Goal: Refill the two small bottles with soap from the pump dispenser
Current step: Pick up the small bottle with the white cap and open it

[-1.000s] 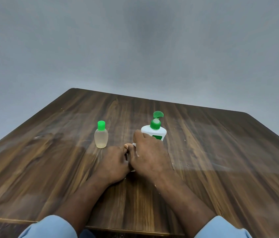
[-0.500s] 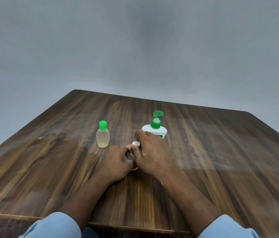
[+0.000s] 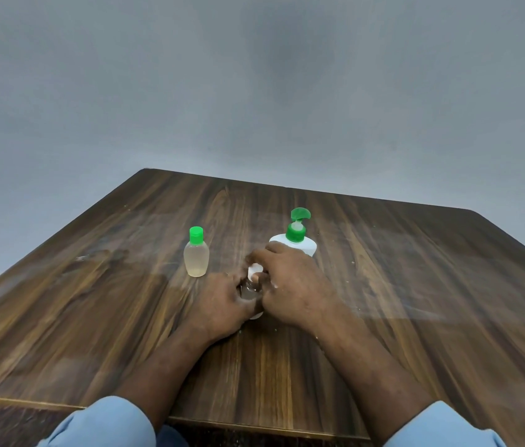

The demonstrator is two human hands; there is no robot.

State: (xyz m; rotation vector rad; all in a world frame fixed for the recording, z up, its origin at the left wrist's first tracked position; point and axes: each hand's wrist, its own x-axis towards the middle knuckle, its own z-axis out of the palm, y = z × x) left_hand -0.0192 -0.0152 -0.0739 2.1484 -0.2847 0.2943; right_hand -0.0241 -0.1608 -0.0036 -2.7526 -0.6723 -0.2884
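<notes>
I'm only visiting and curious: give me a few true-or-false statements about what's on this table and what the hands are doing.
1. The green-capped bottle stands upright with no hand on it. True.
2. The dispenser lies on its side. False: it stands upright, just behind the right hand.
3. The left hand and the right hand both hold the white-capped bottle. True.
4. The green-capped bottle is to the right of the dispenser. False: it is to its left.
5. The sleeves are red. False: they are light blue.
</notes>
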